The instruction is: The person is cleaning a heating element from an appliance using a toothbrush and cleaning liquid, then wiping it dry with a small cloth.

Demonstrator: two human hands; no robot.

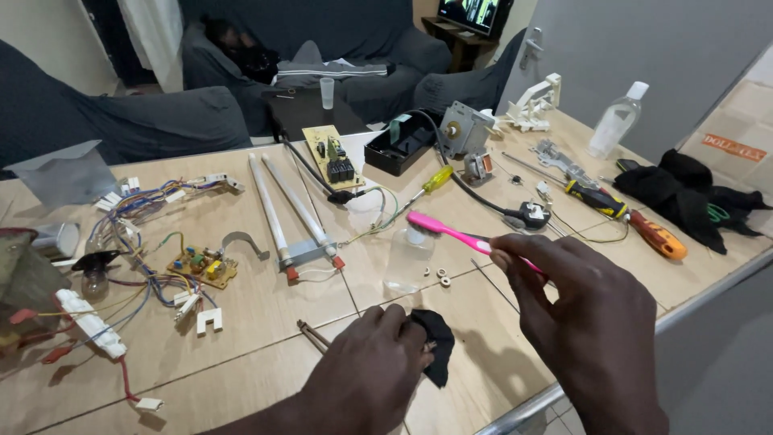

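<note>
My right hand (584, 318) grips a pink toothbrush (451, 231) by its handle, the brush head pointing left above a small clear plastic bottle (407, 258). My left hand (366, 370) presses down on a small black cloth (439, 342) near the table's front edge, with a thin metal part (312, 333) poking out beside it. Three small white rings (439, 276) lie just right of the bottle.
On the wooden table (258, 306): two heater tubes (294, 217), circuit boards (334, 157), a wire bundle (137, 242), a yellow screwdriver (431, 184), orange-handled screwdrivers (644, 225), a black cloth heap (688, 197), a clear bottle (616, 121), a black tray (403, 145). Sofa behind.
</note>
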